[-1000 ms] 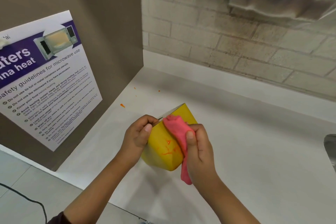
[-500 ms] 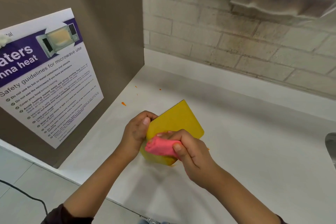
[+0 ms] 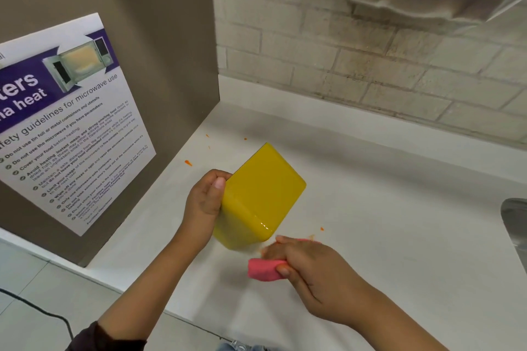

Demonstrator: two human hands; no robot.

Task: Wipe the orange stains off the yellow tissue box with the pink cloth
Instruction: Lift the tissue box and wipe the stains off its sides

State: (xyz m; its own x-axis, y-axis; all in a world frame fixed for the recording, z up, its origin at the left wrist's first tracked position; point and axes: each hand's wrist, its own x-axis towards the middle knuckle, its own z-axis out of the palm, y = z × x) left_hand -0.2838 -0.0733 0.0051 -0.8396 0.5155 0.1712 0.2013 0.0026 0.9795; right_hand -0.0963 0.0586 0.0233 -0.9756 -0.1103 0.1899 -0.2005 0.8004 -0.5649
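The yellow tissue box [image 3: 261, 196] is tilted on the white counter [image 3: 385, 236], its glossy faces showing no orange marks from here. My left hand [image 3: 205, 202] grips the box's left side, thumb on the near face. My right hand [image 3: 302, 262] is just below and to the right of the box, off its surface, closed around the bunched pink cloth [image 3: 263, 269]. The cloth sticks out to the left of my fingers. A little orange shows at my fingertip.
Small orange specks [image 3: 188, 163] lie on the counter left of and behind the box, and one to its right [image 3: 321, 228]. A brown panel with a microwave safety poster [image 3: 65, 122] stands at the left. A metal sink edge [image 3: 514, 225] is at the right.
My right hand has swept the cloth down off the box's near face and away to the lower right. The orange stain seen earlier on that face no longer shows. The box is tipped differently.
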